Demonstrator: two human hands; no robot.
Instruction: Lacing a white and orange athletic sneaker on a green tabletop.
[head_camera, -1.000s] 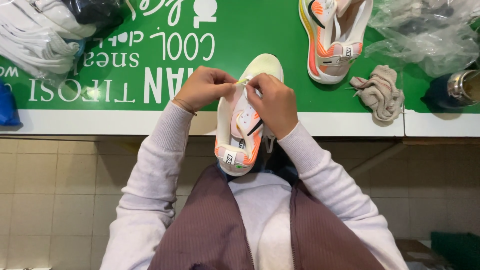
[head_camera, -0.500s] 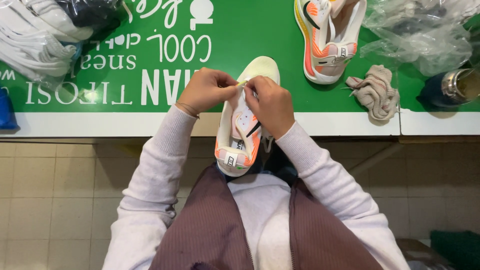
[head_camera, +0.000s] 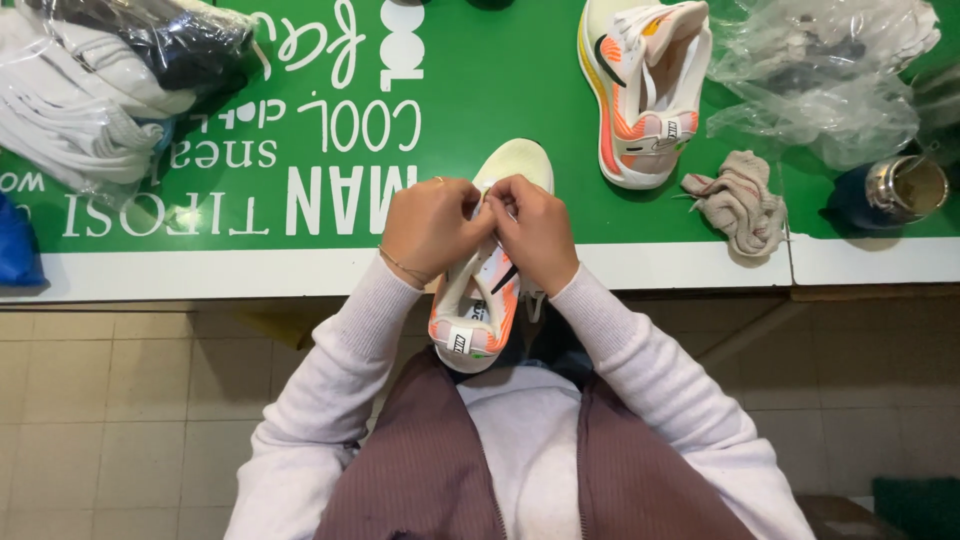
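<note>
Both hands are right up at the laces: the left hand (head_camera: 432, 228) and the right hand (head_camera: 535, 232) meet knuckle to knuckle over the middle of a white running shoe (head_camera: 487, 300), fingers pinched together on the lacing, which is mostly hidden under them. The shoe lies sole-down between the hands, its pale toe poking out beyond the fingers onto the surface (head_camera: 480, 90), its heel hanging off the near edge toward the person's lap. A thin bracelet (head_camera: 402, 266) shows at the left wrist.

Under the hands, the surface is bright green with large white lettering and a white border along the near edge. Below that edge there's beige tiled wall and floor on either side of the arms.

Beyond the right hand, further out, the matching second shoe (head_camera: 645, 95) lies on its side, opening facing the camera. Just beside it, out to the right, is a crumpled beige cloth (head_camera: 738, 200), then a metal cup (head_camera: 905, 188) and a heap of clear crinkled plastic (head_camera: 825, 70). Far out from the left hand sit bagged white and dark items (head_camera: 95, 80), with something blue (head_camera: 18, 245) at the frame edge.

The held shoe is white with orange and pink streaks down its sides, a dark mark on the flank and a small tab at the heel.
</note>
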